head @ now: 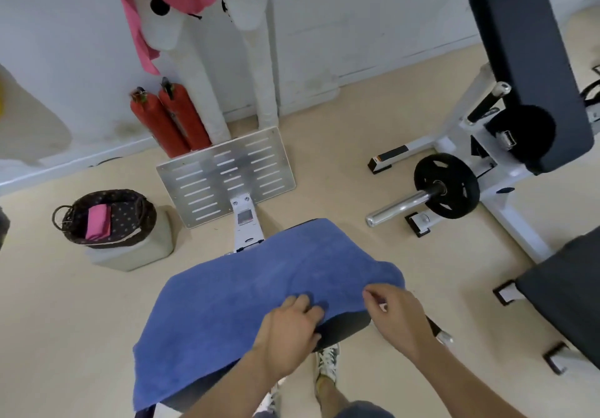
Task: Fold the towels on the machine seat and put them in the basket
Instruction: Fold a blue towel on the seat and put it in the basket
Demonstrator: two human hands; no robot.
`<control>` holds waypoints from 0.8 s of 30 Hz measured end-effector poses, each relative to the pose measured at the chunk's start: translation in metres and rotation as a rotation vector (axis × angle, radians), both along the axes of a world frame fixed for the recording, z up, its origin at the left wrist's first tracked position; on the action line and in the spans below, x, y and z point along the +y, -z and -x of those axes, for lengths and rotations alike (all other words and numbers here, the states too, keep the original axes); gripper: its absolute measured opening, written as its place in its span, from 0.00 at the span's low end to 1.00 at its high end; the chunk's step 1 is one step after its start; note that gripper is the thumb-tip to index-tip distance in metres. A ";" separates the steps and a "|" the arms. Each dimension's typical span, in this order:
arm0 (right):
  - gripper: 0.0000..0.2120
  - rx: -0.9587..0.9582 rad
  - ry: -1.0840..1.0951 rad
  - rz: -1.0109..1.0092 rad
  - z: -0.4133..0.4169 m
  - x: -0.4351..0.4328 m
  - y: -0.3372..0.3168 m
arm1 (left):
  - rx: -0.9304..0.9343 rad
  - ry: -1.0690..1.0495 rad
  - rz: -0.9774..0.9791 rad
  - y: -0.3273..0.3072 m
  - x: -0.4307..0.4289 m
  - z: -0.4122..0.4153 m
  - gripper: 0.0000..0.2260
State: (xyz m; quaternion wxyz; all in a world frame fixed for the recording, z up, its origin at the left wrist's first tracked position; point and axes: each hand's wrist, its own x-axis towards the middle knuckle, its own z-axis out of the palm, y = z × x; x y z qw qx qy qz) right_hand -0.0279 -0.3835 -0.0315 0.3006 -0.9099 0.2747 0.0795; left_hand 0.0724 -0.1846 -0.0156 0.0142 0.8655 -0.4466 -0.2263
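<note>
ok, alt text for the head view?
The left hand and right hand hold the near edge of a blue towel spread over a black machine seat. Further left, a dark basket on a grey block holds a folded pink towel.

Two red extinguishers stand side by side against the wall, leaning slightly. Just right of them, two white padded posts rise against the same wall, each with black marks on its upper part. A pink cloth hangs over the left post. A slotted metal footplate stands tilted in front of the extinguishers and posts. A grey block sits on the beige floor at left. At right, a white-framed machine carries a long black back pad. A black weight plate is mounted on its chrome bar. Another black pad lies at the lower right edge.
</note>
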 end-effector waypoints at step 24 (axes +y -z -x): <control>0.11 0.361 0.102 -0.268 -0.176 -0.070 0.077 | -0.204 0.224 -0.023 0.049 -0.053 0.005 0.12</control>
